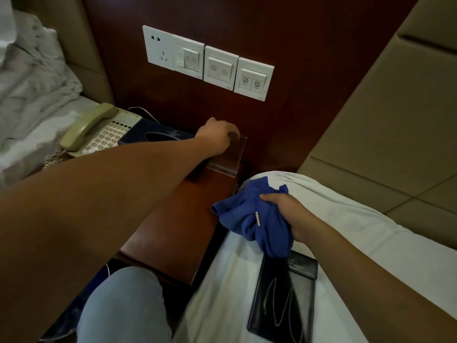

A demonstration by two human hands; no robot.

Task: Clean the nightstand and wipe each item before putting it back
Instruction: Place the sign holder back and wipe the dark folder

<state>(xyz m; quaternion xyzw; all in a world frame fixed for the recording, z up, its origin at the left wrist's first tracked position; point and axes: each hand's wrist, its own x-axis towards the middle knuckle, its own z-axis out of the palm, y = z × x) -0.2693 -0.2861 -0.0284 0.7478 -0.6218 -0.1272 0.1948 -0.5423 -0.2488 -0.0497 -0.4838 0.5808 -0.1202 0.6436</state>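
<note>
Left hand (217, 137) grips top edge of clear acrylic stand (226, 158), upright at far edge of nightstand (178, 219), long axis vertical. Right hand (284, 214) clutches bunched blue cloth (249, 216) over bed (346, 219).

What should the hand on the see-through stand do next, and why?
Probably lift it toward the blue cloth. The left hand grips the clear stand by its top at the nightstand's back, while the right hand holds the cloth over the bed.

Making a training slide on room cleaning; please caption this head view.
Left hand grips clear acrylic stand on nightstand; right hand holds blue cloth.
</note>
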